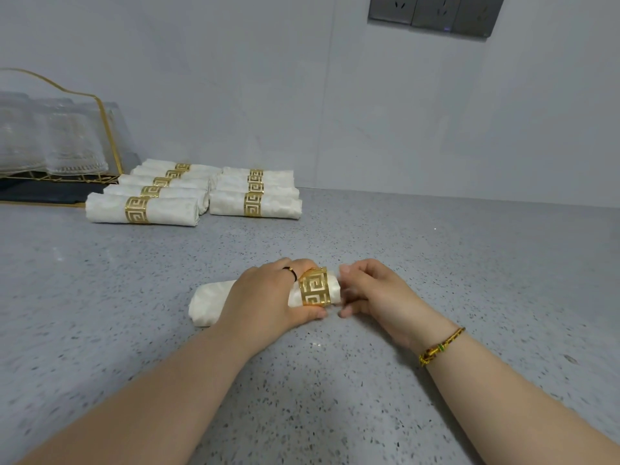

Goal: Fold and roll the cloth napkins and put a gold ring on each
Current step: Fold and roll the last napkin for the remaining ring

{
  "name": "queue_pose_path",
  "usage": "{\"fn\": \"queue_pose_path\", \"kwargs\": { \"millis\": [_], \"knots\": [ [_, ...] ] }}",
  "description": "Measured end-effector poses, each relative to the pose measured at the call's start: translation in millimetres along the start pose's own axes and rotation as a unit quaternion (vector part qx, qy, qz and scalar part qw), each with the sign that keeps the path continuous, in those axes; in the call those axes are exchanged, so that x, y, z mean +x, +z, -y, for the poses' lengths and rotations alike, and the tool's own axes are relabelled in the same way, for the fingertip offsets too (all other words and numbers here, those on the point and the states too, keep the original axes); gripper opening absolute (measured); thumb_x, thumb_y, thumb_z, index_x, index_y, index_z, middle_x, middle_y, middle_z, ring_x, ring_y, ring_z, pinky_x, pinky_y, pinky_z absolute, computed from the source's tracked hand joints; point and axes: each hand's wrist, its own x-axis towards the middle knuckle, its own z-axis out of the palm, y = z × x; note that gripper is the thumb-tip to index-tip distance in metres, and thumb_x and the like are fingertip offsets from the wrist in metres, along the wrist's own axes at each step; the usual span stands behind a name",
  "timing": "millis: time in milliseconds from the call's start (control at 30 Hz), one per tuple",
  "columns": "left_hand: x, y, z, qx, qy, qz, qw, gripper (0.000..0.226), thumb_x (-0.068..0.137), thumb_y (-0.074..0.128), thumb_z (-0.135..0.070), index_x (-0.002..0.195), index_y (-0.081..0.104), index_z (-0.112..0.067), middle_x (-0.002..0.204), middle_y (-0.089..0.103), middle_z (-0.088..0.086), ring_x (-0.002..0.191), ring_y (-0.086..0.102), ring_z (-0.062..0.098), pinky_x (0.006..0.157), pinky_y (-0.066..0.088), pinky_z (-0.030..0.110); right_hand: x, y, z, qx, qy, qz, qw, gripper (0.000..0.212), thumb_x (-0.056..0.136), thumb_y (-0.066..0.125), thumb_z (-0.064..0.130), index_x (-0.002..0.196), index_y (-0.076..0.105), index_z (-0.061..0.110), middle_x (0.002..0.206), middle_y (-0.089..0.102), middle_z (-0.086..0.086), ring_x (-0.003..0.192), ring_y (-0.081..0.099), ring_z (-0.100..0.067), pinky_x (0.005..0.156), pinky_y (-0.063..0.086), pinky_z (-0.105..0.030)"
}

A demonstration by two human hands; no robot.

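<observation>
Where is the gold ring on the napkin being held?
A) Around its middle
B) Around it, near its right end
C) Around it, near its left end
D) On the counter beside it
B: the ring circles the napkin close to the end by the right hand, while the left hand grips the roll further left.

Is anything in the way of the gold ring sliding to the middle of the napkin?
Yes. The left hand grips the rolled napkin right beside the gold ring, on its middle-facing side. The ring sits near the napkin's right end, by the right hand. Nothing else visible blocks it.
</observation>
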Motion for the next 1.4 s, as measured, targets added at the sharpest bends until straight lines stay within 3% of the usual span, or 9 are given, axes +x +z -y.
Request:
{"fn": "queue_pose_path", "kwargs": {
  "millis": [67, 133, 233, 467, 767, 900, 1133, 1300, 1400],
  "knots": [
    [0, -1, 0, 0.019, 0.006, -0.009, 1.0, 0.056, 0.073, 0.062, -0.057, 0.122, 0.046, -0.037, 0.105, 0.056, -0.013, 0.085, 0.045, 0.005, 0.072, 0.03, 0.021, -3, 0, 1, -0.062, 0.007, 0.004, 0.998, 0.02, 0.092, 0.05, 0.024, 0.079, 0.046, 0.009, 0.066, 0.056, -0.009, 0.05, 0.049, -0.017, 0.043, 0.042, -0.02],
    [0, 0, 0, 0.033, 0.017, -0.017, 0.999, 0.056, 0.073, 0.06, -0.058, 0.123, 0.046, -0.036, 0.106, 0.056, -0.013, 0.089, 0.048, 0.008, 0.073, 0.029, 0.021, -5, 2, 3, -0.084, 0.008, 0.022, 0.996, 0.024, 0.093, 0.049, 0.024, 0.074, 0.047, 0.009, 0.058, 0.054, -0.005, 0.047, 0.048, -0.016, 0.039, 0.038, -0.019],
    [0, 0, -2, 0.047, 0.025, -0.02, 0.998, 0.056, 0.074, 0.059, -0.059, 0.122, 0.047, -0.034, 0.106, 0.057, -0.012, 0.097, 0.051, 0.009, 0.076, 0.031, 0.022, -5, 3, 4, -0.081, 0.007, 0.034, 0.996, 0.025, 0.092, 0.05, 0.025, 0.073, 0.05, 0.009, 0.059, 0.056, -0.003, 0.047, 0.051, -0.013, 0.038, 0.037, -0.019],
    [1, -2, -2, 0.047, 0.014, -0.023, 0.999, 0.05, 0.072, 0.061, -0.058, 0.114, 0.052, -0.033, 0.099, 0.059, -0.011, 0.091, 0.053, 0.01, 0.07, 0.029, 0.024, -4, 4, 0, 0.002, -0.012, 0.076, 0.997, 0.019, 0.092, 0.046, 0.007, 0.074, 0.054, 0.007, 0.06, 0.056, -0.006, 0.049, 0.051, -0.008, 0.047, 0.044, -0.016],
    [1, -20, 15, 0.047, -0.051, 0.063, 0.996, 0.041, 0.07, 0.066, -0.055, 0.106, 0.053, -0.04, 0.083, 0.054, -0.018, 0.08, 0.049, 0.004, 0.06, 0.032, 0.012, -5, -14, 8, -0.037, -0.075, -0.022, 0.996, 0.024, 0.09, 0.046, -0.002, 0.068, 0.051, 0.005, 0.06, 0.054, -0.009, 0.042, 0.052, -0.006, 0.047, 0.047, -0.014],
    [1, -26, 19, 0.064, -0.058, 0.08, 0.993, 0.045, 0.071, 0.066, -0.055, 0.111, 0.051, -0.042, 0.089, 0.053, -0.019, 0.083, 0.047, 0.004, 0.063, 0.035, 0.015, -7, -29, 14, -0.068, -0.044, -0.001, 0.997, 0.023, 0.09, 0.047, -0.001, 0.069, 0.052, 0.006, 0.06, 0.058, -0.009, 0.049, 0.055, -0.013, 0.055, 0.052, -0.019],
    [0, -26, 19, 0.07, -0.059, 0.113, 0.989, 0.052, 0.071, 0.066, -0.055, 0.118, 0.047, -0.044, 0.091, 0.049, -0.02, 0.085, 0.045, 0.004, 0.063, 0.035, 0.015, -10, -40, 17, -0.165, 0.027, 0.036, 0.985, 0.021, 0.089, 0.05, 0.001, 0.068, 0.051, 0.006, 0.065, 0.059, -0.011, 0.05, 0.056, -0.01, 0.051, 0.049, -0.016],
    [-2, -28, 18, 0.036, -0.081, 0.156, 0.984, 0.085, 0.065, 0.071, -0.055, 0.138, 0.027, -0.042, 0.13, 0.048, -0.016, 0.111, 0.047, 0.008, 0.087, 0.038, 0.022, -12, -47, 20, -0.296, 0.047, 0.034, 0.953, 0.022, 0.088, 0.056, 0.016, 0.066, 0.054, 0.013, 0.065, 0.057, 0.0, 0.055, 0.048, -0.009, 0.053, 0.04, -0.017],
    [-7, -39, 20, 0.003, -0.093, 0.167, 0.981, 0.093, 0.062, 0.076, -0.048, 0.139, 0.025, -0.04, 0.132, 0.042, -0.018, 0.108, 0.044, 0.004, 0.089, 0.036, 0.021, -14, -51, 23, -0.355, 0.054, 0.014, 0.933, 0.025, 0.085, 0.061, 0.03, 0.067, 0.051, 0.016, 0.068, 0.057, 0.003, 0.058, 0.048, -0.008, 0.054, 0.039, -0.017]
  ]
}}
